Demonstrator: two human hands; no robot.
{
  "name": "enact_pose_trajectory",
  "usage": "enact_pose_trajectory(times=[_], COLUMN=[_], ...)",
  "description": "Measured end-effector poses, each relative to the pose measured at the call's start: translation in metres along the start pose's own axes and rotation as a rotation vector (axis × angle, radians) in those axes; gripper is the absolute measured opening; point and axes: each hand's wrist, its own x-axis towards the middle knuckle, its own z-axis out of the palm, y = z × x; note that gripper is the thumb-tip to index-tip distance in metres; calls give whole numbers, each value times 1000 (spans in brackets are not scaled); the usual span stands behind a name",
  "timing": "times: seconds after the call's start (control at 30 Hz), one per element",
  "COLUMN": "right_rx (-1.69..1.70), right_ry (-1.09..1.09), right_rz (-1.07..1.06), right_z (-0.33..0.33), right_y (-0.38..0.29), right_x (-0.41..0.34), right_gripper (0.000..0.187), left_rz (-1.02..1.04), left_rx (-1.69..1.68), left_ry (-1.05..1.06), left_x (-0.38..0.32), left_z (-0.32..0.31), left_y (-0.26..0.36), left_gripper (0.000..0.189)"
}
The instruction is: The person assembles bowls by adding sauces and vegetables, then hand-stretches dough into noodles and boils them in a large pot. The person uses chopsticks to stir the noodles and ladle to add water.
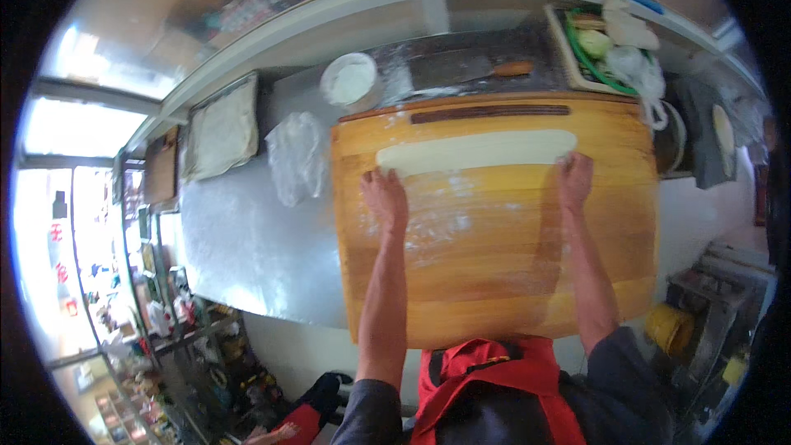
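Note:
A long flat strip of pale dough (476,151) lies crosswise on the far half of a wooden board (494,272). My left hand (385,199) is at the strip's left end, its fingers curled onto the near corner. At the opposite end, my right hand (575,178) pinches the near right corner between thumb and bent fingers. White flour dusts the board between my hands. Just beyond the dough rests a dark brown wooden rod (491,114), parallel to it.
Behind the board stand a tub of white powder (350,81) and a broad-bladed knife (457,68) with a wooden handle. A crate (559,43) holds vegetables and plastic bags. Left, a clear plastic bag (296,157) and a cloth-covered tray (222,127) sit on the metal tabletop (259,247).

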Motion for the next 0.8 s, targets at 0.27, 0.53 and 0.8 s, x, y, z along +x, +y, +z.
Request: enact_pose_trajectory(times=[0.27,0.53,0.8], right_rx=[111,370,1281], right_ry=[-30,31,19], right_rz=[124,176,619], right_z=[14,17,-96], right_y=[5,5,-95], right_x=[13,14,2], right_gripper=[28,21,21], left_rz=[-196,-200,-718], left_rx=[-270,-962,-1676], left_ry=[-113,-64,-122], left_x=[14,-23,-45], left_z=[9,3,-117], left_y=[-4,36,27], left_gripper=[15,23,27])
